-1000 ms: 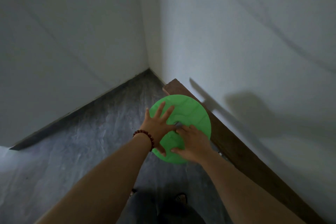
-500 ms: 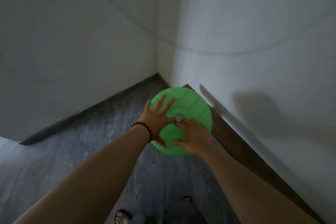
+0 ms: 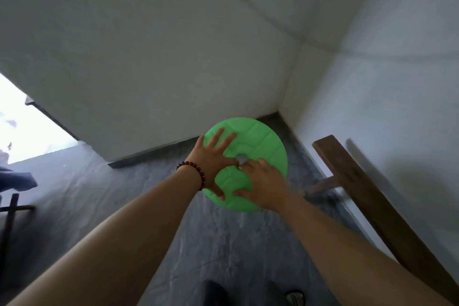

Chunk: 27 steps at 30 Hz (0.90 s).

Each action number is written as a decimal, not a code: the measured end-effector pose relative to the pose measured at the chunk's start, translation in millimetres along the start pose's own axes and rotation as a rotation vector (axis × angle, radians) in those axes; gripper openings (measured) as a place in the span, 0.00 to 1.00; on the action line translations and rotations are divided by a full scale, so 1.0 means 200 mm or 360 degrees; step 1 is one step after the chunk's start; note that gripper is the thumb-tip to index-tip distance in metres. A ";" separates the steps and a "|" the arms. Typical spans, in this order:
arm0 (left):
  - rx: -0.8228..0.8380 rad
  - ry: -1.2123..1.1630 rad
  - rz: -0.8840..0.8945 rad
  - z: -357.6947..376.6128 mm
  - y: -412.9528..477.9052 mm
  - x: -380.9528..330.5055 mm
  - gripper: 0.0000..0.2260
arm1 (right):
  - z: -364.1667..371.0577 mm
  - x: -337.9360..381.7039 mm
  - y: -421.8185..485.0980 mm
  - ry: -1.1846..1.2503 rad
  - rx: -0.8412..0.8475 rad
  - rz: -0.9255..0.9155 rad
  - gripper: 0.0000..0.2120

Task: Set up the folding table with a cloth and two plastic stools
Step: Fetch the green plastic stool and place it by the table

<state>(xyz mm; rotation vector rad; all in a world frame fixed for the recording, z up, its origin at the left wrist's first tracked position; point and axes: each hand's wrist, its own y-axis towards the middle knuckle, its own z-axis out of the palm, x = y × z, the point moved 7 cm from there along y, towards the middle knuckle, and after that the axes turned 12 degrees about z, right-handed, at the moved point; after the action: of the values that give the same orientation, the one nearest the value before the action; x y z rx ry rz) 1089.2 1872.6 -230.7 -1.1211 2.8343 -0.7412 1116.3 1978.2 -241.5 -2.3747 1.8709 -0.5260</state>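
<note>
Item: green plastic stool (image 3: 264,145), round seat with moulded panels and a small centre hole. Position: near the middle of the view, a little toward 5 o'clock, above the grey floor (image 3: 119,208) in a corner of white walls (image 3: 149,52); its legs were hidden under the seat, so contact with the floor could not be told.

Left hand (image 3: 214,160): lay flat on the seat's 9 o'clock half, fingers spread and straight, grip apart, thumb toward the near rim. Dark red bead bracelet (image 3: 198,172) on that wrist.

Right hand (image 3: 264,181): on the seat's 5 o'clock part, fingers curled with the tips hooked at the centre hole, thumb on the near rim, grip clamped on the stool.

Also recorded: brown wooden board (image 3: 357,181) with a cross-piece, leaning on the wall at 3 o'clock, apart from the stool; bright doorway (image 3: 27,129) at 9 o'clock; dark metal frame (image 3: 10,216) at 8 o'clock; sandalled foot (image 3: 294,297) at 6 o'clock
</note>
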 end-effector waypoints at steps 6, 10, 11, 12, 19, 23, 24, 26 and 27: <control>0.0012 -0.0105 -0.0239 0.22 -0.35 0.31 0.46 | 0.04 0.47 0.17 -0.0088 0.0056 -0.0251 0.34; 0.0043 -0.0206 -0.0397 0.37 -0.49 0.39 0.46 | 0.12 0.65 0.27 -0.0184 0.0149 -0.0384 0.35; 0.0053 -0.0238 -0.0442 0.42 -0.51 0.41 0.46 | 0.14 0.69 0.29 -0.0221 0.0178 -0.0413 0.35; 0.0060 -0.0262 -0.0484 0.45 -0.54 0.42 0.45 | 0.17 0.73 0.31 -0.0248 0.0204 -0.0441 0.35; 0.0080 -0.0289 -0.0649 0.56 -0.65 0.66 0.44 | 0.21 0.96 0.56 -0.0253 0.0264 -0.0618 0.35; 0.0081 -0.0328 -0.0722 0.56 -0.65 0.88 0.45 | 0.15 1.07 0.76 -0.0210 0.0269 -0.0690 0.37; 0.0081 -0.0335 -0.0738 0.56 -0.65 0.94 0.45 | 0.13 1.10 0.81 -0.0206 0.0254 -0.0708 0.37; 0.0077 -0.0342 -0.0781 0.57 -0.66 1.03 0.45 | 0.09 1.16 0.90 -0.0210 0.0237 -0.0747 0.36; 0.0077 -0.0346 -0.0813 0.57 -0.67 1.07 0.45 | 0.08 1.20 0.94 -0.0215 0.0240 -0.0773 0.35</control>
<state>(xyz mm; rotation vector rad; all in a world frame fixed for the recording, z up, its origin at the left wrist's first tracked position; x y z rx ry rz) 1035.6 1599.8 -239.6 -1.8192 2.3555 -0.6431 994.2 1698.9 -253.7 -2.6772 1.1506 -0.4985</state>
